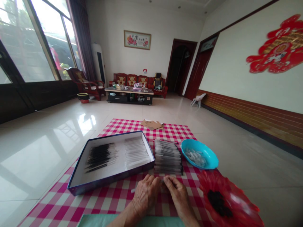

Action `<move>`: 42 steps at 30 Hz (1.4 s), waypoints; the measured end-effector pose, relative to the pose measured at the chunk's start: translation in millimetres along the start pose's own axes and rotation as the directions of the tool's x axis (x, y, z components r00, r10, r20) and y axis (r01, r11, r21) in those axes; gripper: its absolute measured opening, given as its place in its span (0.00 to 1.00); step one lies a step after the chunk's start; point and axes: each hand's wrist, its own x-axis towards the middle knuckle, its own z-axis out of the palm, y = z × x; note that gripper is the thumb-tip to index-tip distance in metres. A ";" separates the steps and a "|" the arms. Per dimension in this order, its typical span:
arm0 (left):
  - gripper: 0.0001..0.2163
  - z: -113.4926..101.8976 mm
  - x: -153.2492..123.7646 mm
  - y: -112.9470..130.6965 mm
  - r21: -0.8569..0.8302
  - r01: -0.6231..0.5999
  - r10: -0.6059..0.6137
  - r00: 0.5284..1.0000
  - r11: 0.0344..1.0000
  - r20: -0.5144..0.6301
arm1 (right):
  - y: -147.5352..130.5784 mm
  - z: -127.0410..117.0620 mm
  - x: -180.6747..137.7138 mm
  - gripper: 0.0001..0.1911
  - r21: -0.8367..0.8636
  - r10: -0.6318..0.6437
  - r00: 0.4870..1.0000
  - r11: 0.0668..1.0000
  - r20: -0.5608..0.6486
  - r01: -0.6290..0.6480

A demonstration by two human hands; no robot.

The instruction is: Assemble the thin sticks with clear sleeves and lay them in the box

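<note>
Wrapped round a pale translucent pen barrel (133,190), my left hand (146,192) has its fingers closed; one barrel end sticks out at the left. My right hand (177,193) pinches at the other end, its fingertips against the left hand's, and what small part they hold is hidden. Just beyond both hands lies a row of pens (167,157) with dark ends at the right. A shallow box (80,186) to the left holds thin black refills (98,156) and clear pen barrels (136,151).
A blue bowl (214,160) with small whitish pieces stands right of the pens. Nearer is a red bowl (241,198) with small black pieces. Torn cardboard (153,125) lies at the far end of the checked tablecloth (56,197). Farther off stand a coffee table (129,91) and sofa.
</note>
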 end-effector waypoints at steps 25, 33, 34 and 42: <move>0.09 -3.2 -0.6 -3.3 -0.004 0.005 -0.005 1.000 1.000 -0.007 | -3.2 4.5 -3.2 0.20 -0.094 -0.019 0.999 0.995 0.041 0.023; 0.08 -2.8 -0.4 -3.2 -0.026 0.021 -0.021 1.000 0.999 0.009 | 1.7 -2.8 -1.2 0.19 -0.092 -0.083 0.987 0.991 0.135 0.096; 0.07 -2.5 -0.5 -3.2 -0.027 0.025 -0.025 1.000 0.999 0.015 | 0.3 -2.9 -1.6 0.19 -0.073 -0.082 0.985 0.993 0.154 0.094; 0.10 -0.6 -2.7 -4.1 0.001 0.015 -0.016 1.000 1.000 0.025 | -3.5 6.2 -3.6 0.20 -0.211 -0.094 0.995 0.973 0.023 0.096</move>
